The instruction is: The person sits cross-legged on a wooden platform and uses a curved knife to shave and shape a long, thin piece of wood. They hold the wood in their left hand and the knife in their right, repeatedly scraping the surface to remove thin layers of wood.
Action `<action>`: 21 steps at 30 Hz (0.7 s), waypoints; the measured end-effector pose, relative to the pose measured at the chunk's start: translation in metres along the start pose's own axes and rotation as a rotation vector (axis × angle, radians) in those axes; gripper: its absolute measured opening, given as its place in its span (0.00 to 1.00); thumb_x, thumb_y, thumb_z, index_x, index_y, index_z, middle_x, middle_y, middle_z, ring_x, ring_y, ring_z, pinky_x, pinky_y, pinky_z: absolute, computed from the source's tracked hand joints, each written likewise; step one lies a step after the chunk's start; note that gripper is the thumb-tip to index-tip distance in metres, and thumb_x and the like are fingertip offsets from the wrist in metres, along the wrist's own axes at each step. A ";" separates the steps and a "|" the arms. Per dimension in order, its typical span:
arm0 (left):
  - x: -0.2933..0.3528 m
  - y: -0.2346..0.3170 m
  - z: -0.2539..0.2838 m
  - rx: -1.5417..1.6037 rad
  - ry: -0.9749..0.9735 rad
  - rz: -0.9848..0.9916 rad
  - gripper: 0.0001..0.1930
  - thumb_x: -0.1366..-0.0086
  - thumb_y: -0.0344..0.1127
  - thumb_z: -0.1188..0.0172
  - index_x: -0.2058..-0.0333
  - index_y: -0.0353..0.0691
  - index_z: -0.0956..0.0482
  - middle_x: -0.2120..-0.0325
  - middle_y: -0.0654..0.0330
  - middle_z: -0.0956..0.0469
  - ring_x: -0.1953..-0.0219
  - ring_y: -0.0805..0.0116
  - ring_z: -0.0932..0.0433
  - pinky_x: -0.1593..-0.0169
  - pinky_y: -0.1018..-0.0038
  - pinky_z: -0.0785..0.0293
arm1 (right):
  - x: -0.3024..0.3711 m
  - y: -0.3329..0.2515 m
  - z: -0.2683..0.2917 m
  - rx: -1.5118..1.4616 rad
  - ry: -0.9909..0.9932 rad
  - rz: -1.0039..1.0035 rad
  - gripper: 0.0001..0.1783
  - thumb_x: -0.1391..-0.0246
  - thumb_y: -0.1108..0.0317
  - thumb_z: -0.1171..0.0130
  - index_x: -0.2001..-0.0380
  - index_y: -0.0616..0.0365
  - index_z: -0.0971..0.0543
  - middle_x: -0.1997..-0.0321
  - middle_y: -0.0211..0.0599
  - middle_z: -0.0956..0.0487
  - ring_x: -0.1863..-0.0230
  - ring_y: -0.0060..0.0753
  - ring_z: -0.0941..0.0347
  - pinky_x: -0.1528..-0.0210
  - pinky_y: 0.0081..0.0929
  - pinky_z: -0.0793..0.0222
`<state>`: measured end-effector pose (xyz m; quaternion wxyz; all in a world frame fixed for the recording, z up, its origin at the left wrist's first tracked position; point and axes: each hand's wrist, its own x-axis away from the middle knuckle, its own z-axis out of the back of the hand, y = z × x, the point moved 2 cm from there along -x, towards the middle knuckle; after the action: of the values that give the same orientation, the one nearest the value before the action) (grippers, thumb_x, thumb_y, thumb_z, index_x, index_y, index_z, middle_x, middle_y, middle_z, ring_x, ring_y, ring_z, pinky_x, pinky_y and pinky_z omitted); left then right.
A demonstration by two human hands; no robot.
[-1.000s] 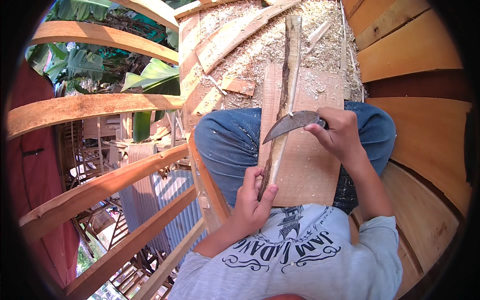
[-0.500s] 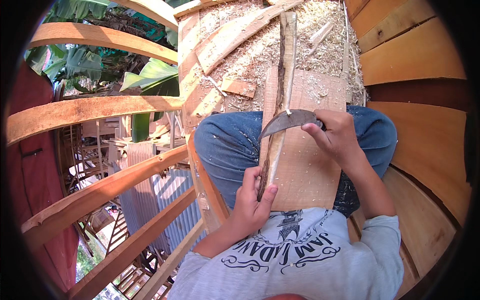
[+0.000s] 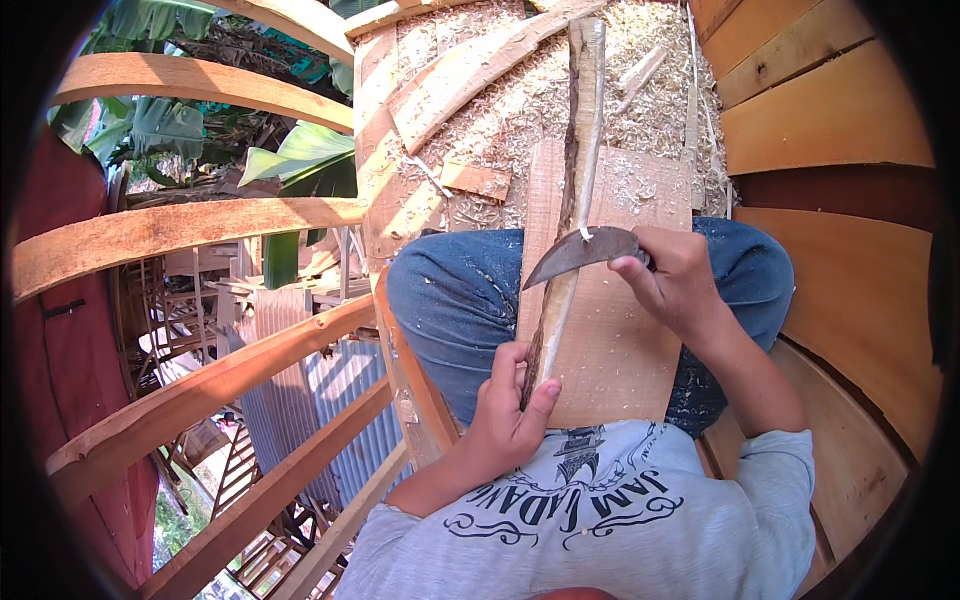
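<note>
The left hand (image 3: pixel 508 405) is closed around the near end of a long, part-barked stick (image 3: pixel 572 190), which runs from about 6 o'clock up toward 12 o'clock across a flat board (image 3: pixel 620 340) resting on the lap. The right hand (image 3: pixel 680 280), at about 3 o'clock of the stick, grips what seems to be the handle of a curved knife (image 3: pixel 580 252), its blade lying across the stick. Wood shavings (image 3: pixel 520 110) cover the floor at 12 o'clock.

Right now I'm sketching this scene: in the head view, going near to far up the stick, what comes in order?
Left hand gripping the stick's near end → stick → knife blade, held by the right hand → board's far edge → shavings
</note>
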<state>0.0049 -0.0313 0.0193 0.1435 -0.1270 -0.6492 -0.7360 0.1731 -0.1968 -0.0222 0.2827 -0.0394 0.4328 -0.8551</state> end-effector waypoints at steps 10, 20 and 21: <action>-0.001 -0.002 -0.006 -0.056 0.065 -0.111 0.18 0.31 0.35 0.54 0.50 0.28 0.43 0.72 0.62 0.28 0.72 0.83 0.33 0.67 0.84 0.38 | 0.010 -0.048 -0.005 0.070 -0.182 0.369 0.25 0.53 0.49 0.38 0.87 0.58 0.31 0.88 0.41 0.32 0.86 0.42 0.30 0.84 0.32 0.36; 0.000 0.011 0.000 -0.103 0.000 0.052 0.21 0.33 0.32 0.51 0.46 0.26 0.42 0.75 0.57 0.27 0.73 0.67 0.28 0.63 0.73 0.31 | -0.022 0.013 0.009 0.155 0.069 -0.029 0.26 0.54 0.45 0.38 0.84 0.58 0.29 0.87 0.39 0.32 0.84 0.44 0.30 0.82 0.32 0.37; -0.004 0.012 0.002 -0.142 -0.023 0.122 0.20 0.33 0.32 0.52 0.47 0.26 0.42 0.76 0.57 0.27 0.73 0.68 0.28 0.64 0.73 0.32 | -0.019 0.011 0.009 0.118 0.053 0.037 0.26 0.54 0.44 0.38 0.84 0.57 0.29 0.88 0.38 0.32 0.84 0.44 0.30 0.82 0.32 0.36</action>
<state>0.0127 -0.0305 0.0291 0.1713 -0.1845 -0.5883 -0.7685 0.1968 -0.1987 -0.0213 0.2890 0.0079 0.3897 -0.8744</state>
